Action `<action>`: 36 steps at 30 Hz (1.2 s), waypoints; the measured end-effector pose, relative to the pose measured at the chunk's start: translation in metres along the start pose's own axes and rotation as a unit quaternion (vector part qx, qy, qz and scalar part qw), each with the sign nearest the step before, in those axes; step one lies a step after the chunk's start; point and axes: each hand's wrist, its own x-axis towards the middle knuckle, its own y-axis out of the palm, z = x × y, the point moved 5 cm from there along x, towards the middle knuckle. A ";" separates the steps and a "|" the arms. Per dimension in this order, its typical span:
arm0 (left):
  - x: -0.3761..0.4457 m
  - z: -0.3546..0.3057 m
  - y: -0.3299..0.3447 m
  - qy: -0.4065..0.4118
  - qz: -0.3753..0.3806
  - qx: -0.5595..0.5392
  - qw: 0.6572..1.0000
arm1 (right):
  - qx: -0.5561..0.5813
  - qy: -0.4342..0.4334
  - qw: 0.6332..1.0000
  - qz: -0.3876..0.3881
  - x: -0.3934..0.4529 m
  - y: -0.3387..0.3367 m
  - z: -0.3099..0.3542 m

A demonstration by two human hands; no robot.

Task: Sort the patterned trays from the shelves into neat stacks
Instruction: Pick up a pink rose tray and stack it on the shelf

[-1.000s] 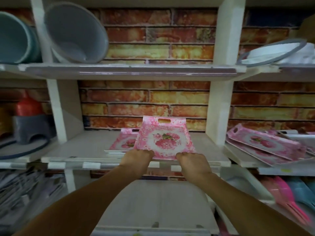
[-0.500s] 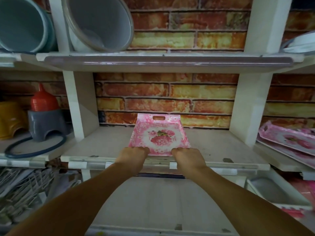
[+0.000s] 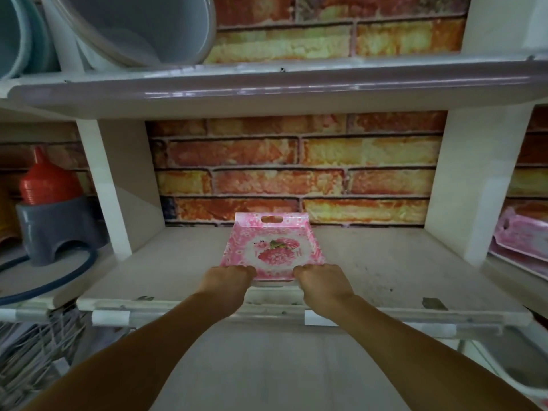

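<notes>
Filling the view: a white shelf unit [image 3: 267, 90] against a brick-pattern wall [image 3: 296, 173], with a middle shelf board [image 3: 385, 268] carrying the work. Nested up top, grey and teal basins [image 3: 142, 28]; off to the left, a grey stool [image 3: 50, 229] capped by a red ribbed cone [image 3: 47, 182], ringed by a blue hose [image 3: 59, 277]; at the right edge, more pink trays [image 3: 522, 235] lying in a loose, slanted pile in the next bay. Centred on the middle board, near its front, a patterned tray [image 3: 272, 247]: pink, floral, far handle slot toward the wall, near rim held at both corners. Left hand [image 3: 228, 277] curled over the near-left corner, right hand [image 3: 320, 280] curled over the near-right corner; fingers [image 3: 243, 269] wrapped onto the rim, clamped on the tray, not spread. Whether anything lies under it cannot be told, though a pale edge shows below the near rim.

Judged as the step in hand: seating or squaring this tray as the base of a stack. Worth doing well: keep both grips even so the tray stays level, line its long sides square to the shelf front, press it flat before letting go, and leave room beside it for a second pile. Likely snag: a rim catching crooked on whatever sits beneath, so a small wiggle to nest it. Plenty left, judging by the heap at right.
</notes>
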 end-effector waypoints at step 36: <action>0.054 0.023 0.073 0.100 -0.035 -0.102 0.989 | 0.102 -0.009 0.994 0.035 0.053 0.076 -0.017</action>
